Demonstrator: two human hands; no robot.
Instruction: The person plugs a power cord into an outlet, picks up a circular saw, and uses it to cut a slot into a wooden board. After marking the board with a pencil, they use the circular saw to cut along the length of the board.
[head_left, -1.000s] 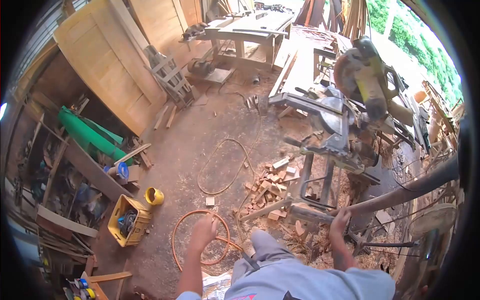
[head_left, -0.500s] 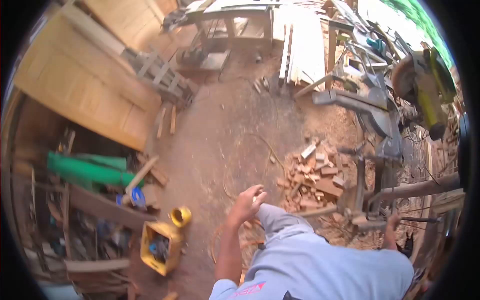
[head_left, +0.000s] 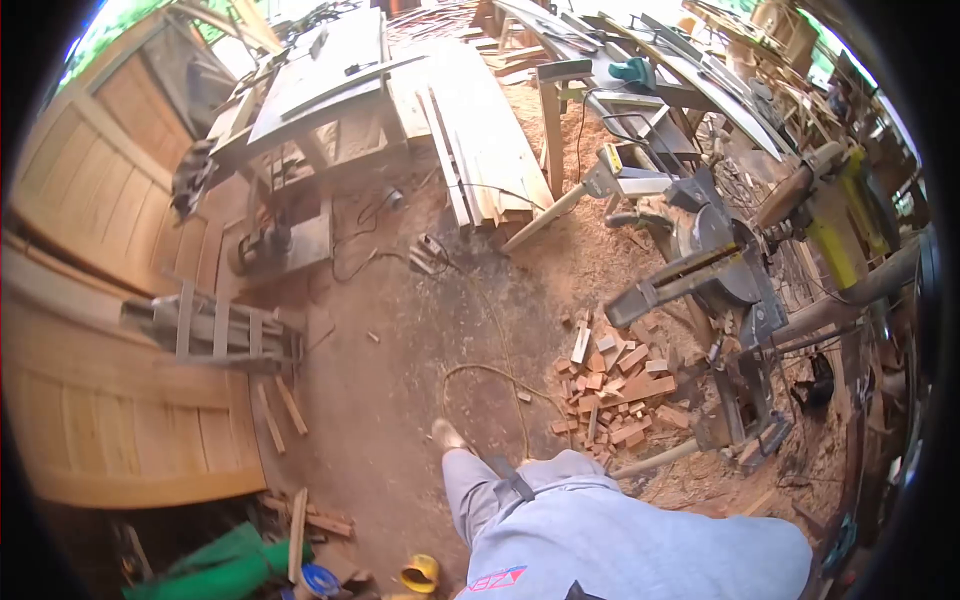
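Neither of my hands shows at this moment; both are out of the picture. My light blue shirt fills the bottom, and one foot is stepped forward on the dusty floor. Ahead and to the right of my body lies a heap of reddish wood offcuts. Beyond it stands a mitre saw on a stand. A loose cord curls over the floor in front of my legs.
Long boards lie ahead beside a workbench. Panelled wooden doors line the left. At lower left are a green roll and a yellow container. Sawdust covers the ground near the saw.
Both my hands, visible before, have left the view. The camera has turned, so the yellow container sits lower and more of the boards and bench shows. A foot has come into sight.
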